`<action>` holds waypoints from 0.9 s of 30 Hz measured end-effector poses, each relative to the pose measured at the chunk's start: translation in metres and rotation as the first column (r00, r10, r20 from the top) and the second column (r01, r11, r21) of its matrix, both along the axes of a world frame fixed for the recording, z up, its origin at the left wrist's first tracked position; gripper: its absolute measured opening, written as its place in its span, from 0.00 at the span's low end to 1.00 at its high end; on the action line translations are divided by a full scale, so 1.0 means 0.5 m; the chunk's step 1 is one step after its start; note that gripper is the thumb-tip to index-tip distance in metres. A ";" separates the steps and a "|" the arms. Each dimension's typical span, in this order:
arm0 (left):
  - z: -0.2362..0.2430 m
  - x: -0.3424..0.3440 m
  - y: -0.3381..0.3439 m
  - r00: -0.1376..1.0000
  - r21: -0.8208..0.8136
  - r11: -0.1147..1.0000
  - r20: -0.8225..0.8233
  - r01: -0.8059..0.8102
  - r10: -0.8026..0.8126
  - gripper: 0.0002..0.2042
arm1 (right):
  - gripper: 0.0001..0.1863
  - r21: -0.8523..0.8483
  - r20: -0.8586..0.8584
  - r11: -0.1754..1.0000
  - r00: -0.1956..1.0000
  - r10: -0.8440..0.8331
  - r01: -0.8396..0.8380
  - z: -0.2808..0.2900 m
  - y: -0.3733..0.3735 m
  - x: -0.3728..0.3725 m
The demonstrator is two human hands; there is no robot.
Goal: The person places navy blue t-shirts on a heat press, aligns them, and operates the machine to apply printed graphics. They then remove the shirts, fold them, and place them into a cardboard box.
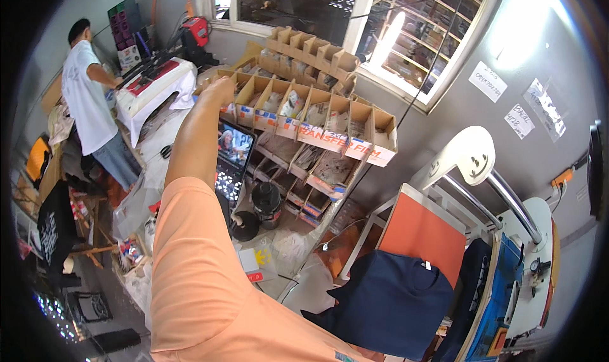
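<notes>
My left arm, in an orange sleeve, stretches up and away to the far left end of a row of cardboard compartments [304,130]. My left hand [219,92] is at the rim of the leftmost compartments, and its fingers are too small and hidden to make out. Clear bags and small packed pieces [292,105] lie in several of the compartments. Below my forearm a tablet [233,152] with a lit screen stands propped up. Beside it are a black canister [266,204] and a round black object [244,225]. My right hand is out of view.
At right stands a heat press [466,156] with an orange pad [422,232]; a navy shirt [399,298] drapes over it. More cardboard shelving [330,171] sits under the row. A co-worker [89,102] stands far left by a white-draped machine [155,92]. Scissors [166,151] lie on the table.
</notes>
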State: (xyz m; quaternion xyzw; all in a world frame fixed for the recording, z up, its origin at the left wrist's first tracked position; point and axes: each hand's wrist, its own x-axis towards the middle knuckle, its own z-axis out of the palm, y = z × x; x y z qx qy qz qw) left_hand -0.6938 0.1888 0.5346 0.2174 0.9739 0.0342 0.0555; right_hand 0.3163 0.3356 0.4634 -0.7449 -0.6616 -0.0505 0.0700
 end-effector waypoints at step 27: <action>-0.110 1.239 0.250 0.037 0.823 0.250 0.270 0.510 -0.962 0.33 | 0.11 -0.258 -0.946 0.506 0.321 0.038 -0.823 -0.044 0.115 -0.349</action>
